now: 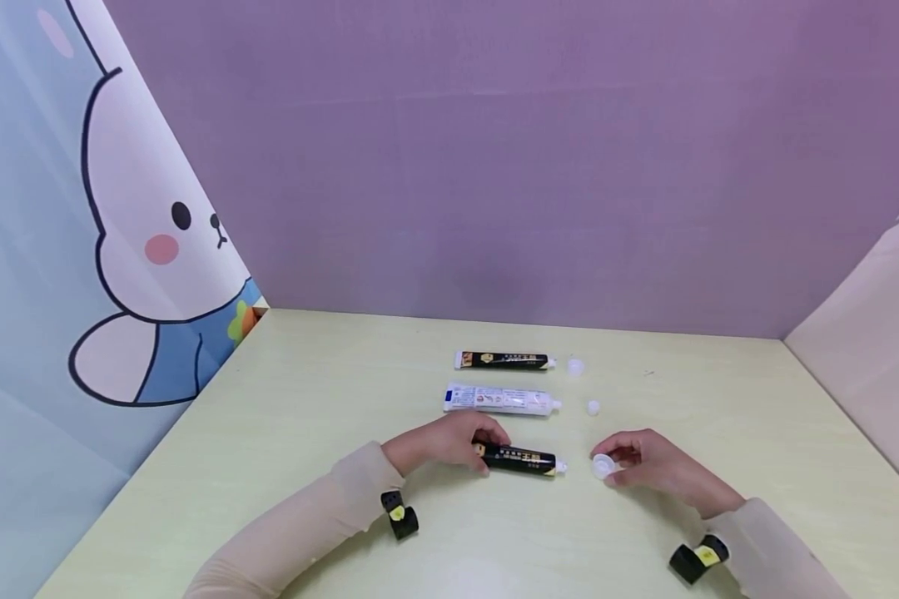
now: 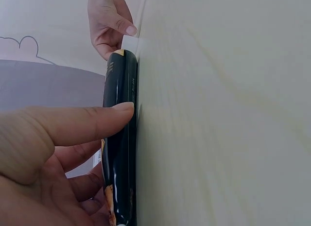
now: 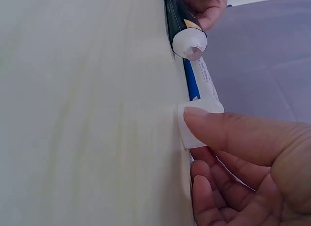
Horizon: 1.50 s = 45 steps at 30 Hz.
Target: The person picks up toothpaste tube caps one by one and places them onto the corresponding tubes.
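Nearest to me lies a black toothpaste tube (image 1: 520, 460), its bare white nozzle pointing right. My left hand (image 1: 457, 439) grips its tail end, and in the left wrist view the thumb (image 2: 97, 124) presses along the tube's side. To the right, my right hand (image 1: 655, 467) pinches a white cap (image 1: 603, 466) between thumb and fingers. In the right wrist view that cap (image 3: 187, 131) stands at the table surface, a short way from the uncapped nozzle (image 3: 192, 48).
Behind the held tube lie a white toothpaste tube (image 1: 502, 400) and another black tube (image 1: 504, 360), both with nozzles to the right. A small white cap (image 1: 593, 407) and a wider translucent cap (image 1: 575, 366) lie beside them. A purple partition (image 1: 494, 166) bounds the pale table (image 1: 345, 366).
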Each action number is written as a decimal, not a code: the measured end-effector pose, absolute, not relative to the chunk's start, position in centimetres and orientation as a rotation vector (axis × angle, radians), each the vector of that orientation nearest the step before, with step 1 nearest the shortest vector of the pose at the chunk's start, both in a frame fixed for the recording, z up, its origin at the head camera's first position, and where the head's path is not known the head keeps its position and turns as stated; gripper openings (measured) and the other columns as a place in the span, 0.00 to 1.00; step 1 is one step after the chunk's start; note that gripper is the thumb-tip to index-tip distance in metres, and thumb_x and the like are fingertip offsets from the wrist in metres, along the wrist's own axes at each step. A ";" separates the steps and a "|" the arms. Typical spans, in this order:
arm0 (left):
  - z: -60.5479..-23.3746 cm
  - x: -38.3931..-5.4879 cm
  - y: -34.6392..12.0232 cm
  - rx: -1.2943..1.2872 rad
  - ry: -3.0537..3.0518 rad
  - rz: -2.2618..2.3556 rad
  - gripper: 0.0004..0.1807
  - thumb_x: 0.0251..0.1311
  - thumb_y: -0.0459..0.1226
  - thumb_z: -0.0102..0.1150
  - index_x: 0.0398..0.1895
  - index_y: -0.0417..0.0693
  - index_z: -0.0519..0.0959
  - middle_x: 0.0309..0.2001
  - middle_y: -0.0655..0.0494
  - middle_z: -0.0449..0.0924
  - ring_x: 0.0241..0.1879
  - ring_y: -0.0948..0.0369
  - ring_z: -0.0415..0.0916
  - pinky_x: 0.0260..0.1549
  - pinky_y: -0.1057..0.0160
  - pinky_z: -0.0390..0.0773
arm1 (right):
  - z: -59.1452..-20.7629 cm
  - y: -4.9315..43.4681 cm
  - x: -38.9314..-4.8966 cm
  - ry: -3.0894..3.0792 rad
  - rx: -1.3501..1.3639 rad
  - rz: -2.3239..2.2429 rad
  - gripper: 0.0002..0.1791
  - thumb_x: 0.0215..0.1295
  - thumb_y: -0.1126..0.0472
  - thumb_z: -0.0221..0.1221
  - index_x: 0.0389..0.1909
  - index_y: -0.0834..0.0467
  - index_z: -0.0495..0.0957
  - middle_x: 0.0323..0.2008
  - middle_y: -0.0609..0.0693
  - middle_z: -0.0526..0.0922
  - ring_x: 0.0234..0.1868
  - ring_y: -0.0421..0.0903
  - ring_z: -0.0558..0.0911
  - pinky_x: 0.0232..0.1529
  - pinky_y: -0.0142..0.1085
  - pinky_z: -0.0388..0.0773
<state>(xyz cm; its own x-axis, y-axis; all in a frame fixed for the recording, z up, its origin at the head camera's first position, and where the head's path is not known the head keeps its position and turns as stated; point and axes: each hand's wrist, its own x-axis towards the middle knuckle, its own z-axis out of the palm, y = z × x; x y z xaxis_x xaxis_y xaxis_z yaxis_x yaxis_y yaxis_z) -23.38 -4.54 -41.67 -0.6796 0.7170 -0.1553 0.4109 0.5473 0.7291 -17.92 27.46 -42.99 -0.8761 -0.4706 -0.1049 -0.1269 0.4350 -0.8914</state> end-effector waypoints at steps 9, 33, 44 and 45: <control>-41.9 -23.4 -4.4 0.865 2.380 0.905 0.25 0.39 0.27 0.72 0.44 0.51 0.82 0.38 0.66 0.80 0.40 0.68 0.73 0.48 0.68 0.69 | -42.5 27.2 -17.7 2.345 -0.488 -1.415 0.19 0.52 0.68 0.66 0.45 0.72 0.76 0.38 0.56 0.80 0.35 0.37 0.75 0.36 0.28 0.73; -41.5 -23.5 -3.9 0.865 2.430 0.830 0.23 0.39 0.29 0.72 0.44 0.48 0.83 0.39 0.65 0.82 0.38 0.69 0.73 0.43 0.70 0.72 | -42.4 27.2 -18.5 2.379 -0.438 -1.379 0.17 0.54 0.66 0.65 0.44 0.69 0.77 0.29 0.47 0.76 0.30 0.37 0.72 0.30 0.27 0.70; -41.1 -23.3 -4.0 0.900 2.459 0.825 0.21 0.39 0.31 0.71 0.43 0.46 0.83 0.36 0.65 0.80 0.36 0.69 0.72 0.41 0.70 0.72 | -42.3 27.1 -18.4 2.354 -0.419 -1.400 0.15 0.55 0.66 0.64 0.43 0.69 0.76 0.30 0.51 0.75 0.30 0.39 0.72 0.31 0.28 0.71; -41.1 -23.3 -4.0 0.902 2.462 0.821 0.21 0.39 0.32 0.71 0.43 0.46 0.83 0.37 0.64 0.80 0.36 0.69 0.72 0.41 0.70 0.72 | -42.3 27.1 -18.4 2.352 -0.409 -1.404 0.15 0.55 0.66 0.64 0.43 0.69 0.77 0.30 0.51 0.76 0.30 0.40 0.72 0.31 0.28 0.71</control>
